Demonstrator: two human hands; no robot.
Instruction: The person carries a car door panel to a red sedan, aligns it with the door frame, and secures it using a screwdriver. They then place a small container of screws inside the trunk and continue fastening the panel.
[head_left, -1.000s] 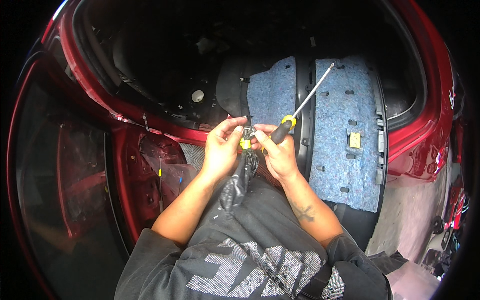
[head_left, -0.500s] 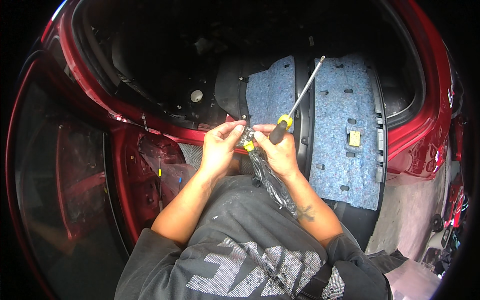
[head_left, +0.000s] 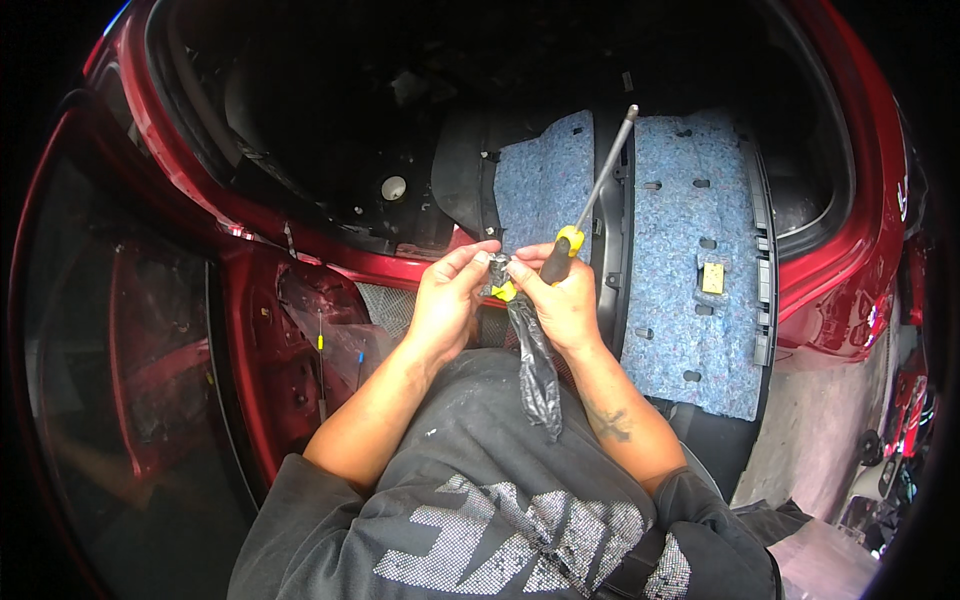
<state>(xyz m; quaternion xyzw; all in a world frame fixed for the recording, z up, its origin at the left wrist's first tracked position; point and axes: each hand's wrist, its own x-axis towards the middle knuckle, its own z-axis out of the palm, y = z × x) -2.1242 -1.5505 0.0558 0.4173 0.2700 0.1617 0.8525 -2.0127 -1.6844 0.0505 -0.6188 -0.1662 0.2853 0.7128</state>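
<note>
My left hand (head_left: pixel 448 300) pinches the upper end of a crumpled strip of shiny black plastic film (head_left: pixel 535 370) between thumb and fingers. My right hand (head_left: pixel 565 308) grips the same end from the other side, thumb tips nearly meeting. Also kept in the right hand is a screwdriver (head_left: pixel 567 245) with a black and yellow handle; its long shank slants up and to the right. A small yellow piece (head_left: pixel 504 291) shows just below my fingertips, at the film. The film hangs from there toward my dark shirt. What lies inside its gathered end is hidden.
Ahead is a red car's opening with a red sill (head_left: pixel 380 268). Two trim panels backed with blue felt (head_left: pixel 690 240) lie on the right, a small yellow block (head_left: pixel 712 278) on one. An open red door (head_left: pixel 240 350) stands at left. A white round piece (head_left: pixel 394 188) lies inside.
The black film has swung and hangs straighter, turned about its pinched end. The screwdriver's tip has shifted slightly left and up. Both hands stay in nearly the same place.
</note>
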